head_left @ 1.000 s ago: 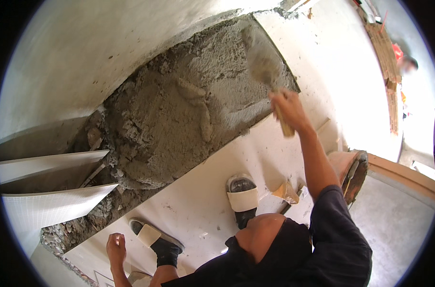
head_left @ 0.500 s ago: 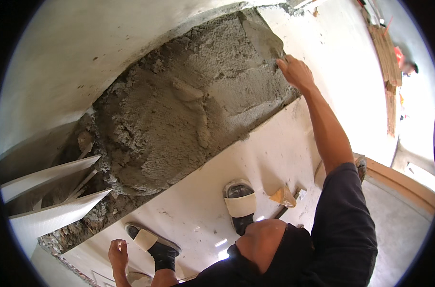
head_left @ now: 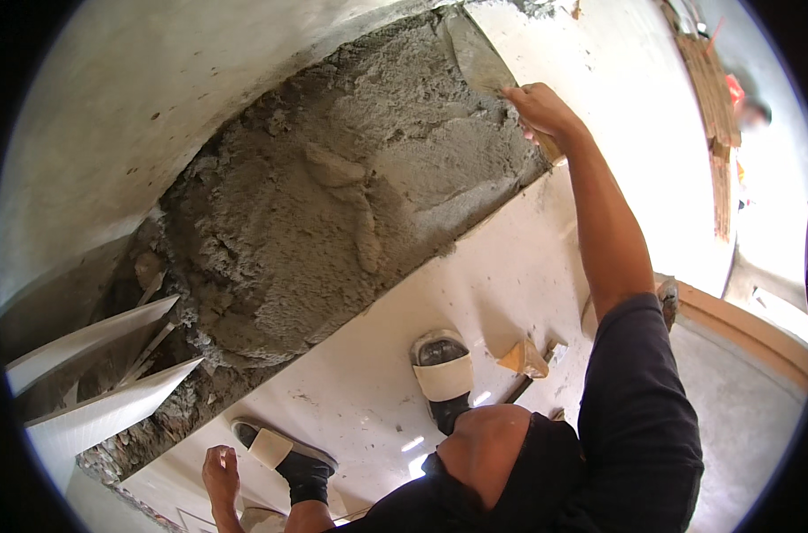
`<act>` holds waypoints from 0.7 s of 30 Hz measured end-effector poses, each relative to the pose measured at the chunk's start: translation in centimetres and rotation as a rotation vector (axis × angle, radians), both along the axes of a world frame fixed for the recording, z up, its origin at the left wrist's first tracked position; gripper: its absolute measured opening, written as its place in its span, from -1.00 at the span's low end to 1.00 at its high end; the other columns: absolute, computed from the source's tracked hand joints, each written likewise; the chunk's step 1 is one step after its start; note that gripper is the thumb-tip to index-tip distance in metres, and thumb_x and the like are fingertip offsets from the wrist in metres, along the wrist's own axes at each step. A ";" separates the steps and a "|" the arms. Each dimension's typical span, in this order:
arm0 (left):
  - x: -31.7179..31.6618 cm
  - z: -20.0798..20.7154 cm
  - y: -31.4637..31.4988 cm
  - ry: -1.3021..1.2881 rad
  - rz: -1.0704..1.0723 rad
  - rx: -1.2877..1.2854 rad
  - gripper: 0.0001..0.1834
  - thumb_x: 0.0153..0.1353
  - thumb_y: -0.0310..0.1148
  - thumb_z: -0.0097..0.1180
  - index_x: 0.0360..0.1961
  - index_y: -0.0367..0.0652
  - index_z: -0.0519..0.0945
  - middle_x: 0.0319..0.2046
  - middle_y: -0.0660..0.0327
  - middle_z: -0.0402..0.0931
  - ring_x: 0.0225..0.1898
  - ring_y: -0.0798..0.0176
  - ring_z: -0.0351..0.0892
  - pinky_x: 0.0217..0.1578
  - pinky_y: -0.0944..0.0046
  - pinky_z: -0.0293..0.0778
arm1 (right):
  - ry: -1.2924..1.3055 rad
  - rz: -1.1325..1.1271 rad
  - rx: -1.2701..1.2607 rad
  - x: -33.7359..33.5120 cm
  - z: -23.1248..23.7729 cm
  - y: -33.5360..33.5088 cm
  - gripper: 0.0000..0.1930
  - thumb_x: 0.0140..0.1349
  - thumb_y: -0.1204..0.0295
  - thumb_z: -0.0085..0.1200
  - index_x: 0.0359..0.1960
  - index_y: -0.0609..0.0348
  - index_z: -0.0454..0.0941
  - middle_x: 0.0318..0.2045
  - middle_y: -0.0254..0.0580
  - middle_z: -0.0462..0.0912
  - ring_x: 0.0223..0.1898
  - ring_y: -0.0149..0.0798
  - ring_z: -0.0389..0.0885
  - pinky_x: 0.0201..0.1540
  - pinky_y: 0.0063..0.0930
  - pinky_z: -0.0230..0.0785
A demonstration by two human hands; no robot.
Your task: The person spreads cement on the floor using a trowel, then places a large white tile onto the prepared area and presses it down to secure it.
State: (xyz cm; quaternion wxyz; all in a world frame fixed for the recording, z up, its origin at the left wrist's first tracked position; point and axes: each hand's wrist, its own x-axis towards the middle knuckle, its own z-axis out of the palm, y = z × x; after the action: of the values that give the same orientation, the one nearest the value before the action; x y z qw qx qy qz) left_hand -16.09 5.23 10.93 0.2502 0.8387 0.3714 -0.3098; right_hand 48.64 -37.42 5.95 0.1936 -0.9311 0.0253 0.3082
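Note:
My right hand (head_left: 546, 114) is closed round a trowel, reaching to the far end of a bed of wet grey mortar (head_left: 333, 204). The trowel's flat blade (head_left: 480, 59) lies along the mortar's far right edge, beside a pale tile surface (head_left: 555, 53). A bit of tan handle shows below the fist; my fingers hide the rest. The mortar is rough, with a raised ridge in its middle. My left hand (head_left: 220, 475) hangs low at the left with fingers curled in, near my left foot, and nothing shows in it.
White panels (head_left: 111, 400) stand over rubble at the left. By my right sandal (head_left: 444, 366) lie a yellowish wedge-shaped thing (head_left: 525, 359) and a dark-handled tool (head_left: 517, 389). A pale wall (head_left: 155, 107) borders the mortar. Wooden strips (head_left: 710, 98) and another person (head_left: 755, 111) are far right.
My right hand has shifted slightly left and up, and the wrist has turned. The trowel blade is tilted along the tile edge, and its tan handle now shows. My left hand keeps its place.

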 end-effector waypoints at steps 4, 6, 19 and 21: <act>-0.4 -0.1 0.4 -0.030 -0.018 0.031 -0.80 0.25 -0.32 0.06 -0.27 -0.28 0.55 -0.32 -0.01 0.53 -0.31 -0.08 0.53 -0.25 0.05 0.44 | 0.010 0.028 -0.080 -1.2 0.6 -1.2 -0.51 0.33 0.07 -0.15 -0.53 0.31 0.43 -0.74 -0.19 0.43 -0.68 -0.25 0.49 -0.55 -0.29 0.35; -0.5 -0.2 0.5 -0.038 0.031 0.006 -0.79 0.26 -0.32 0.07 -0.27 -0.28 0.55 -0.32 -0.02 0.53 -0.31 -0.08 0.53 -0.26 0.06 0.44 | 0.041 0.026 -0.085 -2.5 1.1 -2.7 -0.49 0.33 0.05 -0.15 -0.53 0.32 0.43 -0.72 -0.17 0.44 -0.68 -0.24 0.50 -0.52 -0.29 0.38; -1.3 -0.2 -0.2 -0.016 0.067 -0.052 -0.79 0.28 -0.31 0.05 -0.28 -0.28 0.54 -0.33 -0.01 0.54 -0.32 -0.05 0.52 -0.27 0.09 0.43 | 0.078 -0.048 -0.149 -10.2 5.3 -8.2 -0.46 0.38 -0.02 -0.20 -0.33 0.32 0.50 -0.56 -0.19 0.52 -0.57 -0.30 0.56 -0.43 -0.29 0.44; -1.0 -0.1 -0.4 -0.049 0.027 -0.048 -0.79 0.28 -0.31 0.05 -0.28 -0.28 0.54 -0.33 0.00 0.54 -0.32 -0.04 0.53 -0.26 0.09 0.43 | 0.038 0.051 -0.136 -6.0 4.7 -6.6 -0.45 0.38 -0.03 -0.20 -0.30 0.31 0.51 -0.56 -0.20 0.52 -0.56 -0.30 0.56 -0.41 -0.27 0.46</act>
State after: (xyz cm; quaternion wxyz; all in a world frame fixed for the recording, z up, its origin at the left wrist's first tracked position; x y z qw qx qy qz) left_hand -17.04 4.86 10.88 0.2833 0.8348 0.3690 -0.2946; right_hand 42.67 -44.07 10.64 0.1214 -0.9365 0.0263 0.3280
